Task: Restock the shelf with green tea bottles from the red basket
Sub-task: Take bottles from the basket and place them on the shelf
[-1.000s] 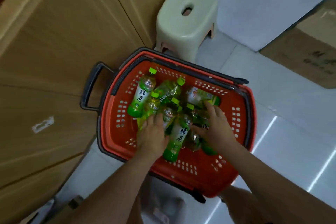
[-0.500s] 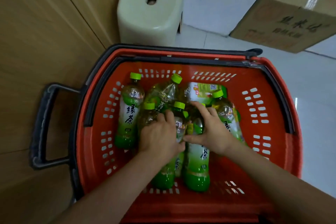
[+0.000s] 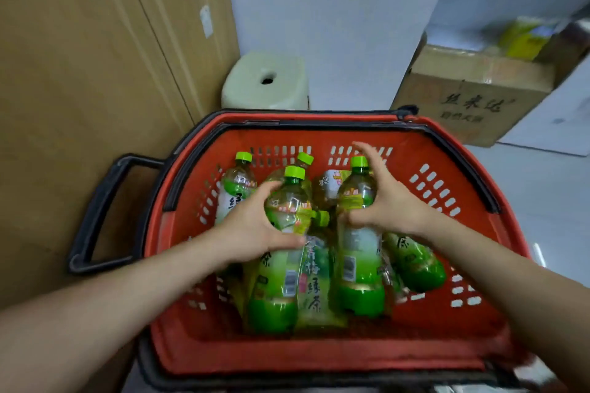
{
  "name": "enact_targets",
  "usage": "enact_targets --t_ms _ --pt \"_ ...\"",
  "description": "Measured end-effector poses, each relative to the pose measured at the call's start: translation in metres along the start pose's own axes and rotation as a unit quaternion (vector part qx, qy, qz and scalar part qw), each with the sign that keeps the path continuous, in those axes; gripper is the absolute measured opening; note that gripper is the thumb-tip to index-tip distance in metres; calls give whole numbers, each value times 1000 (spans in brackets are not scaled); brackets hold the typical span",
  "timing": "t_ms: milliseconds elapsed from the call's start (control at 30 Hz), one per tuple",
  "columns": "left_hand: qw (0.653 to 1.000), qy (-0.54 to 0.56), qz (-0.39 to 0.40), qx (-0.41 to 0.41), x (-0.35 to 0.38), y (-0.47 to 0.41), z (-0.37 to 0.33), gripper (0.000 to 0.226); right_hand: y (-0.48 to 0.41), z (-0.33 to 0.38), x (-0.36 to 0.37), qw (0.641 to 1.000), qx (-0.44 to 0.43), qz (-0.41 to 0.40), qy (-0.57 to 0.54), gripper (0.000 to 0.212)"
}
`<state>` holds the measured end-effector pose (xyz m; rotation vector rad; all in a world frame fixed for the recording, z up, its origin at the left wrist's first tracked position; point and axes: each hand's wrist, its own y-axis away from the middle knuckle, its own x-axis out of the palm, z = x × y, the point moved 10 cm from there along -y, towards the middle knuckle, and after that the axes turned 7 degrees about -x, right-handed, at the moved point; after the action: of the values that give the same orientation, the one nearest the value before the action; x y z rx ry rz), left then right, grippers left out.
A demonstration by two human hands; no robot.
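Observation:
The red basket (image 3: pixel 447 150) sits on the floor below me and holds several green tea bottles with lime caps. My left hand (image 3: pixel 252 226) is wrapped around the upper body of one green tea bottle (image 3: pixel 281 268), which is raised above the pile. My right hand (image 3: pixel 388 201) grips the shoulder of a second green tea bottle (image 3: pixel 359 262), also lifted. Other bottles lie loose beneath them, one at the far left (image 3: pixel 236 185) and one at the right (image 3: pixel 413 260).
A tall brown panel (image 3: pixel 79 89) stands on the left beside the basket's black handle (image 3: pixel 95 214). A cream plastic stool (image 3: pixel 265 81) is behind the basket. A cardboard box (image 3: pixel 472 96) sits at the back right against a pale wall.
Both hands have closed on a bottle each and raised them up out of the pile. The view has tilted upward, showing more of the wall and the box.

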<state>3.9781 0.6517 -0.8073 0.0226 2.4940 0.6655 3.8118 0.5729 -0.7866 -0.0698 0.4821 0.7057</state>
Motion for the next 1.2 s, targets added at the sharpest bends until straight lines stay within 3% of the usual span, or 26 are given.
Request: enact_targets --t_ms 167,267,333,433,467,533,667,767,867,1000,1100,1200 --pt "988 132 -62 51 -28 28 -22 94 22 29 -19 990 -8 -91 -105 113" --pt "960 240 -128 72 -55 54 -35 85 35 45 -26 963 -15 -143 -227 113" --pt "932 317 -159 72 -65 72 -39 78 41 58 -23 927 -30 -177 -330 93" --pt "881 433 -186 51 -67 97 -36 73 48 80 -6 844 -25 -199 -498 57" --pt "863 465 -188 55 -67 107 -37 74 51 92 -2 835 -33 -193 -515 47" --pt "846 492 -195 73 -71 129 -40 70 55 119 5 856 -66 -172 -483 39" --pt "856 458 -210 115 -83 174 -57 47 60 172 27 889 -124 -114 -425 58" --pt "848 468 -197 154 -108 211 -70 51 56 218 41 905 -155 -91 -386 60" --pt "843 458 -207 191 -149 251 -78 52 55 277 57 908 -195 -78 -362 48" --pt "815 407 -349 221 -218 311 -71 38 52 345 79 910 -240 -80 -327 51" --pt "776 346 -480 219 -268 363 -57 55 49 398 92 895 -290 -70 -330 39" --pt "752 283 -563 195 -305 405 -38 66 47 445 111 875 -326 -41 -355 47"
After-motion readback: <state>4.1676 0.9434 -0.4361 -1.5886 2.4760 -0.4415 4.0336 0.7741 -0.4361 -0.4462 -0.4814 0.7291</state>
